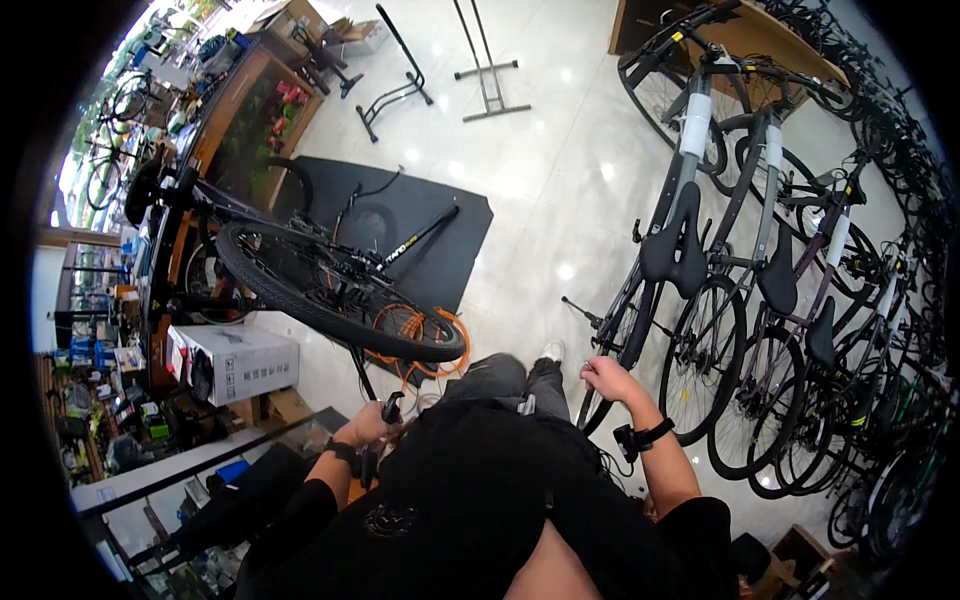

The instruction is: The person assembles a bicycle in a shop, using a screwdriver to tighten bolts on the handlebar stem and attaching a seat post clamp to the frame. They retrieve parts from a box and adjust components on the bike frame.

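Hands at the lower centre of a downward fisheye view. Left hand [368, 425], at about 7 o'clock from the picture's centre, is closed around the black handle of a slim dark tool [390, 408] whose stem stands roughly upright; a dark band circles that wrist. Right hand [606, 378], at about 5 o'clock, is curled with its fingers bent near the knobbly rear tyre of the nearest parked grey bicycle [665, 260]; whether it grips anything cannot be told. A black strapped wrist device [637, 439] sits on the right forearm.

Just above the left hand, at 9 o'clock, a black-framed bicycle [330, 265] is raised and tilted, its treaded rubber wheel [335, 292] forming a long dark ellipse. Below that wheel a loose coil of glossy orange hose [412, 330] lies on the floor. Under the bicycle a matt black rectangular floor mat [420, 215] covers part of the polished pale tiled floor [550, 170], which shows round light reflections.

At 3 o'clock a row of parked bicycles carries smooth black saddles and white foam wrapping on the frame tubes. At 8 o'clock sits a white cardboard box [240, 362]. At 12 o'clock stand two thin black metal floor stands [440, 70]. Dark trousers and a black shirt fill the lower edge.
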